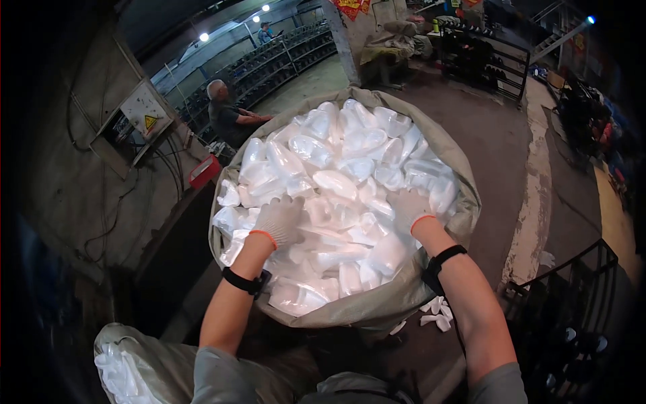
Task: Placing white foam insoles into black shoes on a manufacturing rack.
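A large greenish-grey woven sack stands in front of me with its mouth wide. It is heaped with white, glossy, shoe-shaped plastic forms. My left hand, in a white knit glove with an orange cuff, lies on the left side of the heap, fingers spread over the forms. On the right side, near the sack's rim, my right hand wears a matching glove and rests on the heap. Its fingers reach forward, their tips partly lost among the white forms. Neither hand has a form lifted off the heap.
Another sack with white pieces stands at lower left. Several white pieces lie on the floor right of the big sack. A black metal rack is at right. Beyond the sack a person is near an electrical box and a red bin.
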Tool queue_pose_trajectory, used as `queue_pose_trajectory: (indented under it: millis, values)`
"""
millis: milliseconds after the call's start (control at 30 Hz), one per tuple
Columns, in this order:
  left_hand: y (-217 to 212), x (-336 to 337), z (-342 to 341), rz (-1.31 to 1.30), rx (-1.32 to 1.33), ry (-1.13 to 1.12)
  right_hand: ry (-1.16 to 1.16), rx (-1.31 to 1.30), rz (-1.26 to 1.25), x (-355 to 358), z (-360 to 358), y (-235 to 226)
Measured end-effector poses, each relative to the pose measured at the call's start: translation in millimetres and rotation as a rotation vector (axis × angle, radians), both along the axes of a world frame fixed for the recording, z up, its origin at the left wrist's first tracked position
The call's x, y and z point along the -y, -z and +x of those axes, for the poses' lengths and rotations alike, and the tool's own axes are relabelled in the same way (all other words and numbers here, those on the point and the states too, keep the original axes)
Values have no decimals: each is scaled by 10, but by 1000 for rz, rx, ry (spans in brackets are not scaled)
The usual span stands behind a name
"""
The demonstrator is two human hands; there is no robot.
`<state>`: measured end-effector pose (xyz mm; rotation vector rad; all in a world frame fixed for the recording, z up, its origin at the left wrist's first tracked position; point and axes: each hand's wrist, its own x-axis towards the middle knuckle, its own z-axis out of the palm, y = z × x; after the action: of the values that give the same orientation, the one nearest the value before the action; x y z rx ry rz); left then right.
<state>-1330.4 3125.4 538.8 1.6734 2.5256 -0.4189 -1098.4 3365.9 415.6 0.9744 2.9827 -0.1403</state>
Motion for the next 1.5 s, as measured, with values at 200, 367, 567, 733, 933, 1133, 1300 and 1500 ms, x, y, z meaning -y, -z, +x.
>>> queue_pose_trajectory:
  millis: [200, 367, 567, 733, 933, 1133, 1300, 1500]
  values:
    - [170, 71, -994, 269, -104, 238, 107, -1031, -329, 587, 864, -855]
    - [-774, -188, 1886, 648, 515, 363, 470, -1440, -474, 1349, 2375, -523]
    - [1034, -572, 4238, -253, 977, 489, 928, -1766, -672, 3153, 3998, 758]
    - [2478, 451, 6408, -1058, 1202, 839, 2081, -1586, -149, 5431, 4715, 2340]
    - [4310, 1763, 7820, -777, 871, 2089, 2397, -2337, 615, 7153, 5441, 3245]
    - [5482, 2452, 9032, -679, 612, 2153, 2056, -2535, 709, 6905, 6382, 4137]
    - [5756, 2418, 8803, -465, 722, 2140, 2058, -170, 514, 6406, 7001, 4306]
    - [5807, 2307, 8622, -347, 715, 2263, 1920, 76, -121, 6311, 7829, 4771]
